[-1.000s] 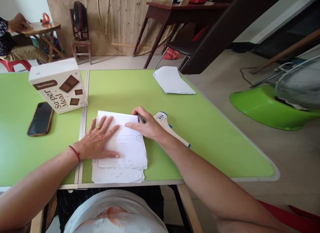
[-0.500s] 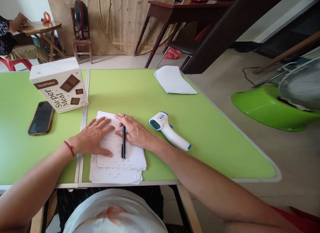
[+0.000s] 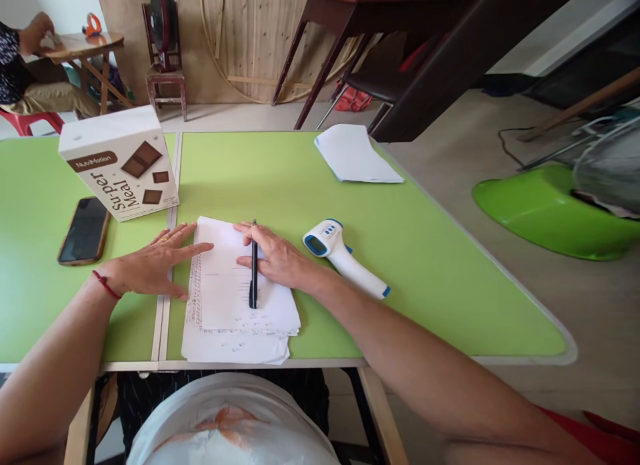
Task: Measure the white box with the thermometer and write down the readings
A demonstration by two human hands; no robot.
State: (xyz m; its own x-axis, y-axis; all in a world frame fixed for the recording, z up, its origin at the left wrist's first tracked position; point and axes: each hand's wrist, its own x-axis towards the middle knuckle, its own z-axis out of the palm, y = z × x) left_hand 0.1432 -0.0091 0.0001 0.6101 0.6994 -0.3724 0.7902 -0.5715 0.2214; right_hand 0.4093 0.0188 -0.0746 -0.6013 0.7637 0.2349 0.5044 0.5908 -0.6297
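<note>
A stack of white papers [image 3: 225, 278] with handwriting and print lies on the green table [image 3: 240, 165] in front of me. My left hand [image 3: 155, 262] is at the stack's left edge, fingers spread, with the index fingertip over the paper. A red string is around that wrist. My right hand [image 3: 275, 255] rests on the right side of the papers and holds a black pen [image 3: 253, 278] between its fingers, the capped end pointing toward me. To the right of this hand lies a white and blue infrared thermometer [image 3: 345, 258].
A white NutriMotion box [image 3: 125, 165] stands at the left, beside a phone [image 3: 84, 230]. More white paper [image 3: 355, 155] lies near the far edge. A metal seam [image 3: 164, 318] crosses the table. Another person's hand [image 3: 37, 32] is at a small round table behind.
My left hand has slid left, off the middle of the papers to their left edge. My right hand stays on the papers with the pen. The view has shifted slightly.
</note>
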